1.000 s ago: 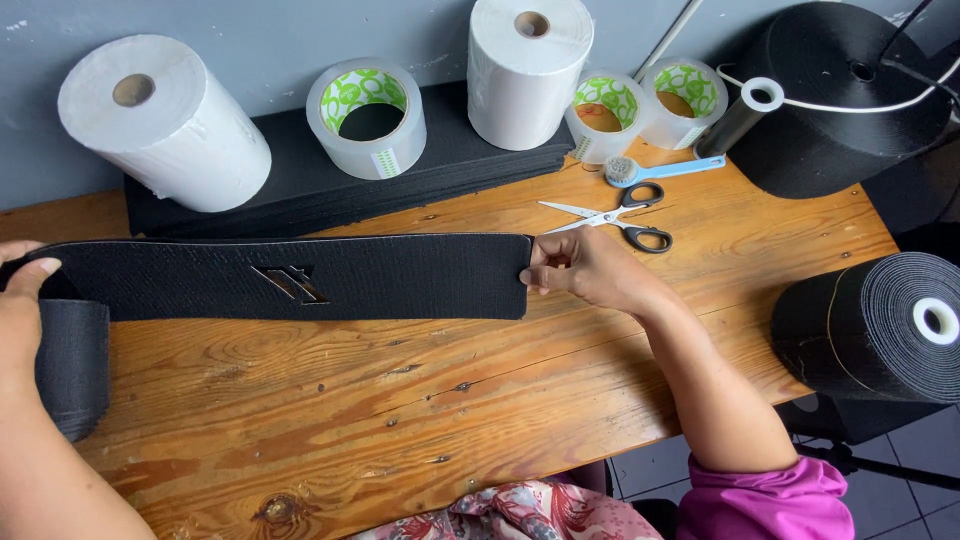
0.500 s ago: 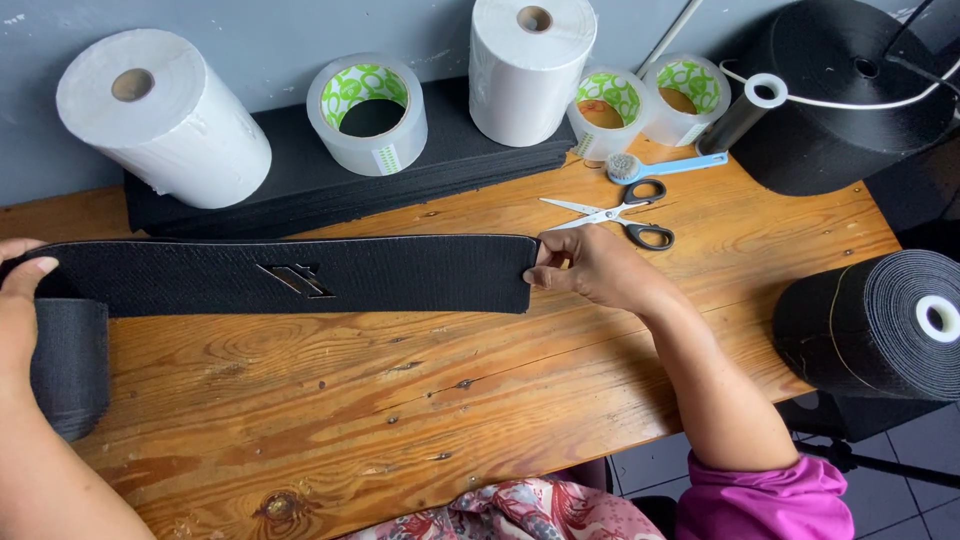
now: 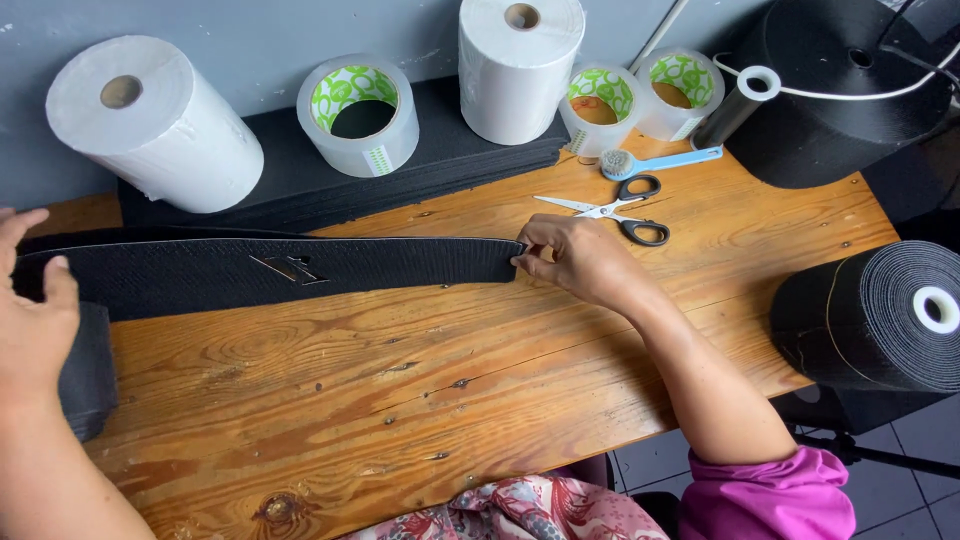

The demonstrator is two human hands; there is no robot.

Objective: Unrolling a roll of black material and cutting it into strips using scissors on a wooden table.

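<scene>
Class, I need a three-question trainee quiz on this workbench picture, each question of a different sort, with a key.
1. True or false: the right hand pinches the end of the black strip.
2. Which tool lies just behind the right hand?
A. a hammer
B. the scissors
C. a stapler
3. Fill in: the left hand presses the strip at the table's ____ edge.

Key: 1 true. 2 B. 3 left; the strip lies flat across the wooden table between both hands.
</scene>
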